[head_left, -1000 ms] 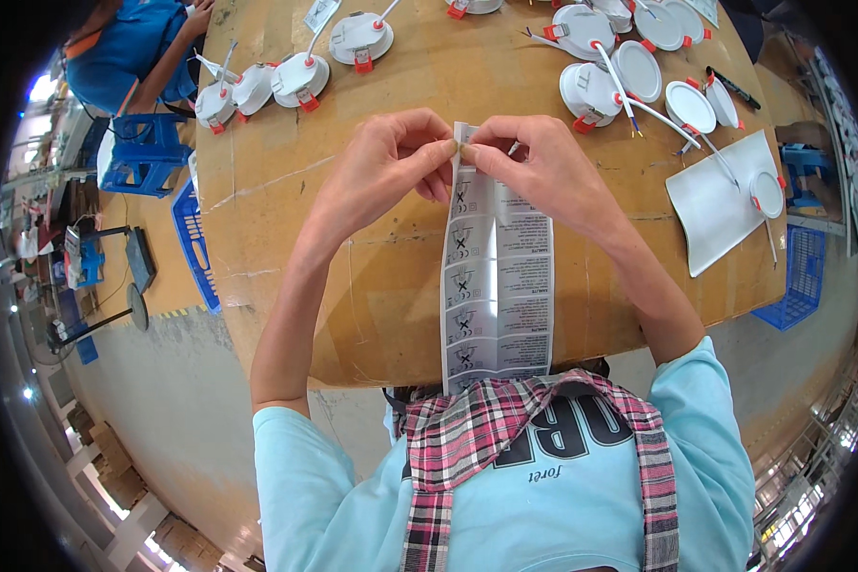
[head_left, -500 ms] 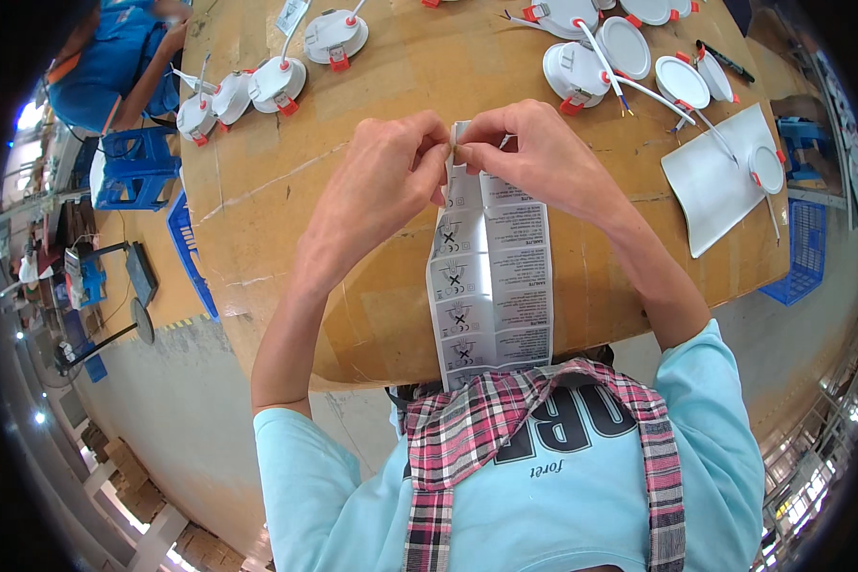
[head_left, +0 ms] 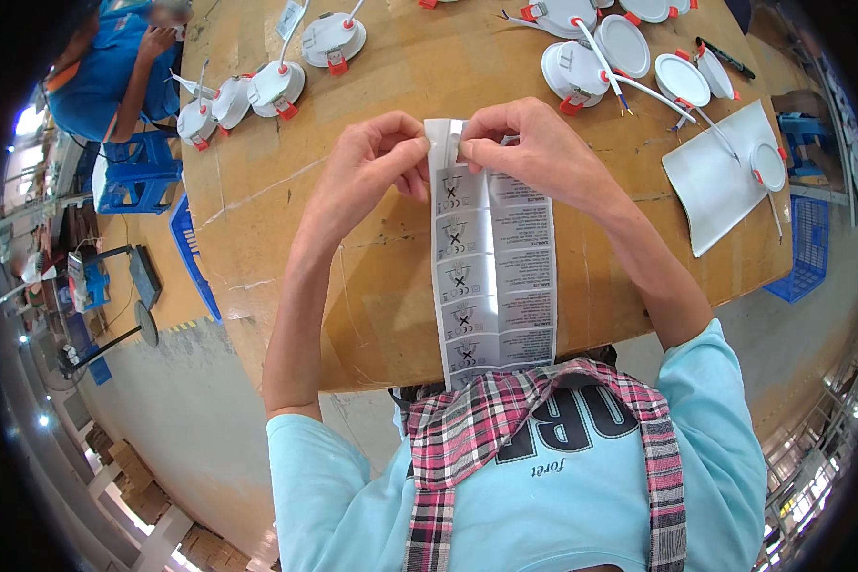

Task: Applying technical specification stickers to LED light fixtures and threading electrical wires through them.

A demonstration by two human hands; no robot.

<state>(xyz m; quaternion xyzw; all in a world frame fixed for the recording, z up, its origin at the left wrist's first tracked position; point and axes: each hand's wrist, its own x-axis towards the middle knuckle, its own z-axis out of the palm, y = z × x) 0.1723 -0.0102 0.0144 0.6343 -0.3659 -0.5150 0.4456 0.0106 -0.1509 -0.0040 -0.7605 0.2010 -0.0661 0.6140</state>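
Observation:
A long strip of silvery printed sticker labels [head_left: 464, 276] lies lengthwise on the table in front of me, its near end running to the plaid apron at the table's edge. My left hand [head_left: 372, 172] is closed, thumb and forefinger pinching the strip's left edge near the far end. My right hand [head_left: 539, 157] is closed too, its thumb and forefinger pressed together on the far end, where a narrow fold or raised bit of the backing shows between the hands. The rest of the right-hand fingers are curled.
Several white round downlights [head_left: 578, 71] with red clips and cables stand at the back right, more at the back left [head_left: 276, 88]. A white sheet [head_left: 720, 186] lies at right, near a black marker [head_left: 726, 59]. A person in blue [head_left: 105, 71] sits at the far left by blue stools [head_left: 138, 172].
My left hand has moved left, away from my right hand, uncovering the strip's far end between them. My right hand has barely moved. The person at far left has shifted an arm.

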